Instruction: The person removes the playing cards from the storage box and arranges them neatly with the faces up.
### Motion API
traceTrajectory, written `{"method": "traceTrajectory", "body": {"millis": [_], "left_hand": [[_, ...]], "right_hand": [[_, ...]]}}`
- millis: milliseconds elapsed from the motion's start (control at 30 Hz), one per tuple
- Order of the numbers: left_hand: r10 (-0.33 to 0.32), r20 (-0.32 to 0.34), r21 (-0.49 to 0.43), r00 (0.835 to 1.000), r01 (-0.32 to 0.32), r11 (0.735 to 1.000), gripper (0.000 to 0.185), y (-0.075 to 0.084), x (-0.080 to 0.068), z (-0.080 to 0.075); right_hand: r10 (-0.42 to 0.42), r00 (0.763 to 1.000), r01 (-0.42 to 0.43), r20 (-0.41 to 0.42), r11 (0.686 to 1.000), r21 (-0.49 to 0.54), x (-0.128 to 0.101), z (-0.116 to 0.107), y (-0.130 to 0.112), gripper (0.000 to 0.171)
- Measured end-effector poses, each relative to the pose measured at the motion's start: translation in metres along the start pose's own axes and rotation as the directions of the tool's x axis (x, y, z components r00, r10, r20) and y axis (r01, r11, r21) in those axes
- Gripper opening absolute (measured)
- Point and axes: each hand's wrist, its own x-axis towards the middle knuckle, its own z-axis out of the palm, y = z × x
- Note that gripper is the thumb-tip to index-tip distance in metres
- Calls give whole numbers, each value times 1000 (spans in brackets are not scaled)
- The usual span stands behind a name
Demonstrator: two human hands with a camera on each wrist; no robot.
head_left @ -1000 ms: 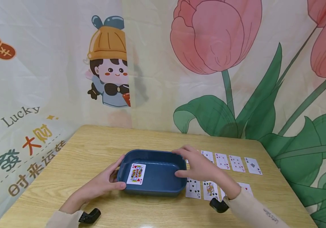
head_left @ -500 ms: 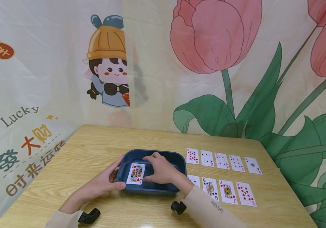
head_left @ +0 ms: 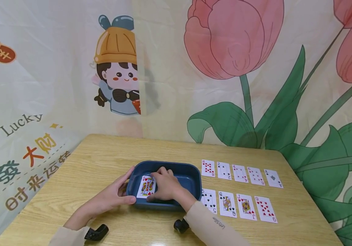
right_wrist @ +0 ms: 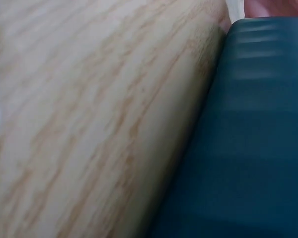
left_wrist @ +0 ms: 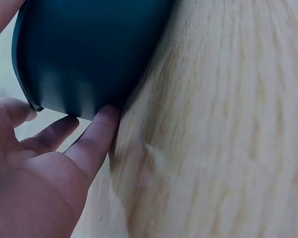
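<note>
Here, a dark blue tray (head_left: 191,179) sat near the middle of a wooden table (head_left: 86,171), with a king of hearts card (head_left: 146,187) lying face up on its floor at the left end. The left hand (head_left: 111,197) steadied the tray from outside, fingers relaxed and spread against its left wall; the left wrist view showed the fingertips (left_wrist: 102,124) touching the tray's base edge where it met the tabletop. The right hand (head_left: 165,186) reached inside the tray and rested its curled fingers on the card's right edge, though whether they pinched it could not be told. To the right of the tray, nine more cards (head_left: 240,184) lay face up in two rows, the five of spades (head_left: 208,199) just beside the tray's right wall.
</note>
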Motion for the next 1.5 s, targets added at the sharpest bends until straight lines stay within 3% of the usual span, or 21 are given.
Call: {"method": "traceTrajectory", "body": {"millis": [400,833,1000,1200,1500], "left_hand": [[0,-1,9,1000,0,1000,104,2,0,1],[14,-9,17,1000,-14,1000,104,3,-1,2],[12,-19,27,1000,-11,1000,104,2,0,2],[54,-11,15,998,-54,998,107,2,1,3],[31,-20,13,999,-31,999,108,6,-1,4]], "right_hand": [[26,1000,-25,-14,999,30,1,0,0,82],[-48,999,48,-3,997,55,-5,-11,5,80],[-86,996,88,-29,994,60,-17,-31,9,80],[-119,991,122,-54,990,68,-44,-69,22,81],[-129,988,139,-88,984,111,-96,-116,74,83]]}}
